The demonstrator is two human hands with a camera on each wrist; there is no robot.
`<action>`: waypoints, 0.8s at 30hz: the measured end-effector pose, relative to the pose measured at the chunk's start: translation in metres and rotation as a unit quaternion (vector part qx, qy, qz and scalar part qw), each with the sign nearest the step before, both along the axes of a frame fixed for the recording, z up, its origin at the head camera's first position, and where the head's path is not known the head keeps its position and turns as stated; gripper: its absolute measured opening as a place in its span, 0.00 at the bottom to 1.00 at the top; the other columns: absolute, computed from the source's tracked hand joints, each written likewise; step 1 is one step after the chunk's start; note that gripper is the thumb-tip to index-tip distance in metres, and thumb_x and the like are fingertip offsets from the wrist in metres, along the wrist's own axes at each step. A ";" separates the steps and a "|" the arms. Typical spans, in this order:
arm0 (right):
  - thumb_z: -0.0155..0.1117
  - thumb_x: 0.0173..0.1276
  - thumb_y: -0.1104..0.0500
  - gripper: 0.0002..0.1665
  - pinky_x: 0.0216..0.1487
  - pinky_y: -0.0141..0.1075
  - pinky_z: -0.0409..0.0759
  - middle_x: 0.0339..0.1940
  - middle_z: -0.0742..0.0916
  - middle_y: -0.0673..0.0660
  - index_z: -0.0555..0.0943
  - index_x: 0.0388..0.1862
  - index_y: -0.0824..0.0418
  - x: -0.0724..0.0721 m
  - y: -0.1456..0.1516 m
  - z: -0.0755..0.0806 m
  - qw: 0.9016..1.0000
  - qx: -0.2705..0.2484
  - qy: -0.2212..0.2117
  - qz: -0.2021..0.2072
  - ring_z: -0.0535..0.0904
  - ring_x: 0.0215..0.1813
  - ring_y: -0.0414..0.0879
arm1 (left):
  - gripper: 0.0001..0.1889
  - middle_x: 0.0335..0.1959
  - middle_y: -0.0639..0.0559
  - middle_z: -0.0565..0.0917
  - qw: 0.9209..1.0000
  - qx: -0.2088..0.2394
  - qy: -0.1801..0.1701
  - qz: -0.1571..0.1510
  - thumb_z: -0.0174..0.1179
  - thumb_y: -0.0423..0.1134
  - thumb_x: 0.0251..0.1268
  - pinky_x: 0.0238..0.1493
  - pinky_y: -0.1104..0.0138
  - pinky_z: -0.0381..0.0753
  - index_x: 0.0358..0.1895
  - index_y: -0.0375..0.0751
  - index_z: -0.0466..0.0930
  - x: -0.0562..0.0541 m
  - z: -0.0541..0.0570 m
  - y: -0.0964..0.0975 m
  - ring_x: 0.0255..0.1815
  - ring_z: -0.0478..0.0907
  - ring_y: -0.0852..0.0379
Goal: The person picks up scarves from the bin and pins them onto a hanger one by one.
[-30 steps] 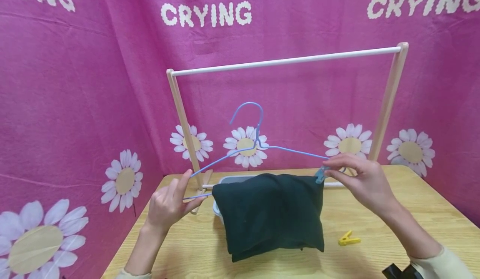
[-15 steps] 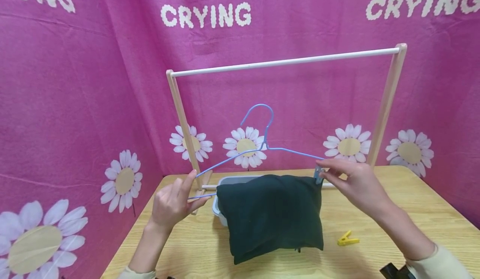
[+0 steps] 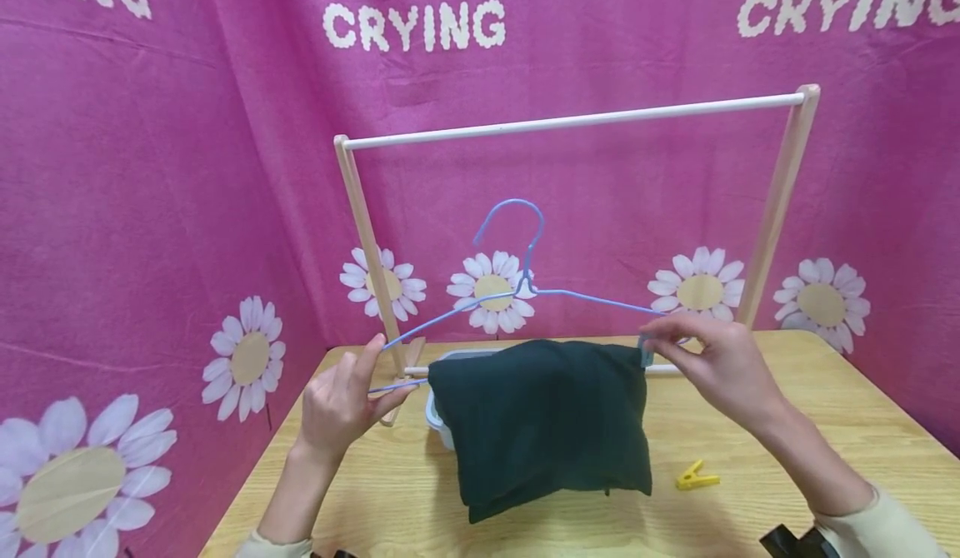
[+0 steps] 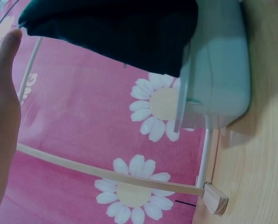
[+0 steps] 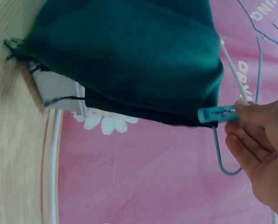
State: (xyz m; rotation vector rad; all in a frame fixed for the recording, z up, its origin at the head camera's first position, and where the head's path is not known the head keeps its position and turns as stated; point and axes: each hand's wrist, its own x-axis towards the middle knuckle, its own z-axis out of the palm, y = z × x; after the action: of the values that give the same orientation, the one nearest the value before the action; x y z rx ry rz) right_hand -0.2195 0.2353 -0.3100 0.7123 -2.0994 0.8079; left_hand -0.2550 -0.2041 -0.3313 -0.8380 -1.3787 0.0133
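Observation:
A dark green cloth (image 3: 551, 429), perhaps a scarf with fringe, hangs folded over the lower bar of a blue wire hanger (image 3: 581, 294). My left hand (image 3: 337, 400) grips the hanger's left end, thumb under the lower wire and fingers at the upper one. On the other side my right hand (image 3: 712, 366) pinches a blue clothespin (image 5: 218, 113) between thumb and fingers. The clothespin's tip sits over the cloth's upper right corner, at the hanger's bar. The hanger's hook stands up, apart from any rail.
Behind the cloth stands a wooden rack with a white top rail (image 3: 570, 122). A pale plastic bin (image 4: 223, 60) sits on the table (image 3: 795, 425), partly hidden by the cloth. A yellow clothespin (image 3: 696, 476) lies at the right. A pink daisy-print curtain surrounds the table.
The hanger and cloth shift slightly right, then back left and a little up. My right hand turns the blue clothespin more upright at the cloth's corner. The left hand keeps its grip.

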 end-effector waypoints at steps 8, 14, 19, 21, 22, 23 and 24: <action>0.76 0.58 0.63 0.24 0.45 0.14 0.74 0.45 0.91 0.54 0.85 0.55 0.57 0.005 0.004 0.000 0.997 -0.004 -0.065 -0.034 0.79 0.45 0.20 | 0.28 0.17 0.49 0.65 1.000 -0.007 -0.006 -0.005 0.53 0.56 0.73 0.11 0.75 0.47 0.50 0.28 0.78 0.007 0.007 0.004 0.13 0.46 0.65; 0.79 0.46 0.73 0.34 0.54 0.14 0.72 0.45 0.89 0.52 0.85 0.55 0.58 -0.001 0.005 -0.013 0.999 -0.016 0.028 0.004 0.81 0.47 0.28 | 0.30 0.17 0.49 0.66 0.999 -0.008 -0.043 0.006 0.52 0.58 0.74 0.11 0.76 0.47 0.51 0.28 0.78 0.004 -0.002 0.001 0.14 0.46 0.67; 0.78 0.53 0.68 0.22 0.55 0.17 0.74 0.42 0.89 0.57 0.87 0.49 0.64 -0.004 0.011 -0.021 0.994 -0.030 0.086 0.058 0.82 0.49 0.32 | 0.31 0.18 0.49 0.66 0.998 -0.006 -0.058 0.007 0.52 0.59 0.73 0.12 0.76 0.48 0.52 0.29 0.78 -0.001 -0.011 -0.005 0.14 0.47 0.66; 0.74 0.61 0.56 0.17 0.54 0.17 0.74 0.40 0.89 0.57 0.87 0.46 0.66 -0.005 0.014 -0.023 0.992 -0.036 0.098 0.068 0.81 0.49 0.32 | 0.31 0.18 0.49 0.66 0.998 -0.008 -0.064 0.012 0.52 0.60 0.73 0.12 0.76 0.48 0.53 0.29 0.78 -0.004 -0.013 -0.006 0.13 0.48 0.65; 0.71 0.65 0.51 0.20 0.54 0.17 0.74 0.40 0.89 0.58 0.87 0.45 0.66 -0.005 0.015 -0.024 0.991 -0.038 0.103 0.073 0.81 0.48 0.32 | 0.31 0.18 0.49 0.67 0.998 -0.008 -0.068 0.014 0.52 0.60 0.73 0.12 0.76 0.49 0.54 0.30 0.78 -0.005 -0.015 -0.007 0.13 0.48 0.65; 0.68 0.66 0.46 0.23 0.53 0.17 0.75 0.39 0.89 0.58 0.87 0.44 0.67 -0.005 0.017 -0.026 0.990 -0.040 0.108 0.076 0.82 0.47 0.32 | 0.31 0.18 0.49 0.67 0.997 -0.008 -0.073 0.016 0.51 0.60 0.73 0.12 0.76 0.49 0.54 0.30 0.78 -0.006 -0.016 -0.008 0.13 0.49 0.64; 0.67 0.67 0.44 0.26 0.52 0.17 0.75 0.38 0.89 0.58 0.87 0.43 0.67 -0.005 0.018 -0.028 0.990 -0.041 0.111 0.081 0.82 0.46 0.32 | 0.31 0.18 0.49 0.67 0.997 -0.008 -0.077 0.017 0.51 0.60 0.73 0.12 0.75 0.50 0.55 0.30 0.78 -0.006 -0.017 -0.008 0.13 0.49 0.64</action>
State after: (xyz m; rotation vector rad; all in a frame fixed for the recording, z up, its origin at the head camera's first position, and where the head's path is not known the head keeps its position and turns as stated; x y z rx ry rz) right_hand -0.2248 0.2537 -0.3377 0.8938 -1.8165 0.8560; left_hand -0.2614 -0.2122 -0.3484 -0.8415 -1.5389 -0.0139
